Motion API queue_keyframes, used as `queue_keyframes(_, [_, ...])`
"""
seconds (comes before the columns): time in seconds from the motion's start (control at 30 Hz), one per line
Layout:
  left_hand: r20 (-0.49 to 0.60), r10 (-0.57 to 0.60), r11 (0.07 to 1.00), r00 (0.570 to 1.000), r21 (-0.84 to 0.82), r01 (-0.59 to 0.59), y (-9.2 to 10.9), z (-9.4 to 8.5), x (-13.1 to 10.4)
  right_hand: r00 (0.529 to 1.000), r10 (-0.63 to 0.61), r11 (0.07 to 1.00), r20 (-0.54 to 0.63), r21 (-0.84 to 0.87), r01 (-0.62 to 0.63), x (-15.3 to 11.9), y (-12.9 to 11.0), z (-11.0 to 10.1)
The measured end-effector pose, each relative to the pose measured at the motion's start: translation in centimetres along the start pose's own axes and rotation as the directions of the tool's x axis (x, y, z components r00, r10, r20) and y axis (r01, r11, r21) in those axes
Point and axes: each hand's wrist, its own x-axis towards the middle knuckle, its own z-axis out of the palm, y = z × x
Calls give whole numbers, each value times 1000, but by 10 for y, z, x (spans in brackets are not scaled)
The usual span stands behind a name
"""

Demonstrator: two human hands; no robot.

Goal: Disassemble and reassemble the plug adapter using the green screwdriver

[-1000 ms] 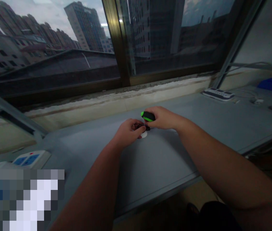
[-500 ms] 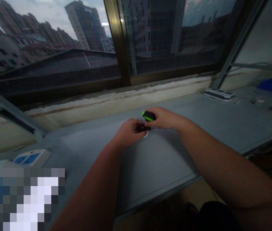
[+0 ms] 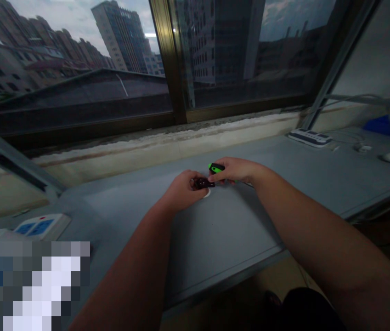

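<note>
At the middle of the grey table, my left hand is closed around a small dark brown object. Part of a white round thing shows under its thumb. My right hand grips a tool with a black and green handle, and its fingertips touch the right end of the dark object. What the dark object is cannot be made out. A thin dark line, like a cable or rod, shows beneath my right wrist.
A white and grey power strip lies at the right rear, with cables and a blue object beyond. A white box with blue panels stands at the left. Metal frame bars flank the window.
The green and black handle has tilted and shifted slightly right and down with my right hand. My left hand has kept its hold on the dark object. The view has moved slightly.
</note>
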Motion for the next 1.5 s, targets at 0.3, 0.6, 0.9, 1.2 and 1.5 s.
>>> queue_keyframes(0.3, [-18,-5,1000,1000,-14,5,0,0,0,998,53,998,17,15,-53,2,0,-1])
queue_keyframes(0.6, [2,-19,998,1000,-56,19,1,0,1,998,58,998,31,-16,-58,2,-3,3])
queue_keyframes(0.9, [0,-15,999,1000,-31,15,0,0,1,993,110,994,40,6,-110,5,3,2])
queue_keyframes(1.2, [-2,-12,1000,1000,-10,12,-1,1,0,974,25,989,-225,150,10,-5,-7,-11])
queue_keyframes(1.5, [1,127,990,992,-66,-126,-1,4,-1,711,-114,667,-694,477,573,-22,-40,-17])
